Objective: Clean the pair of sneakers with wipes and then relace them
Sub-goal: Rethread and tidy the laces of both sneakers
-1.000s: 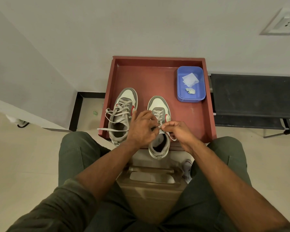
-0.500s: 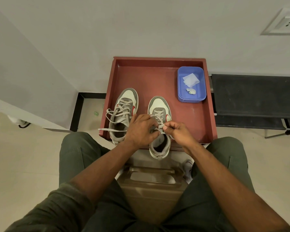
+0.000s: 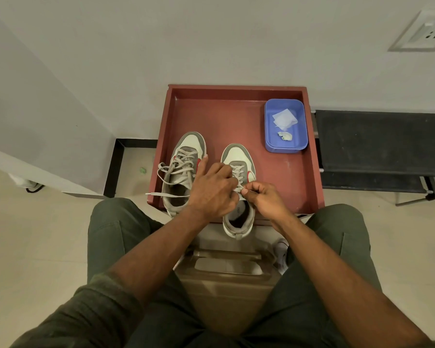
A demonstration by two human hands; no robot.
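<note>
Sneakers sit side by side on a red tray (image 3: 296, 177), toes pointing away from the person and heels at the near edge, which puts the lace rows within easy reach of both hands. The right sneaker (image 3: 239, 159) overhangs the near edge, probably drawn close because it is the one being worked on. The right hand (image 3: 266, 200) has thumb and forefinger pinched shut on a lace (image 3: 237, 190) near the top eyelets, while the left hand (image 3: 212, 190) curls over the shoe's throat; its fingertips meet the same lace, though how firmly they hold it cannot be told, since the back of the hand hides them. One finger of the left hand stretches toward the left sneaker (image 3: 183, 169). That shoe looks laced but untied, with slack loops and one loose end (image 3: 161, 195) trailing past the tray's left rim, so it seems set aside until this one is done. A blue tub (image 3: 269, 136) stands in the far right corner, well apart from the shoes, holding a flat wipe (image 3: 284, 119) and a crumpled one (image 3: 285, 136); parked there out of the way, they suggest the cleaning is over and relacing is near its end.
</note>
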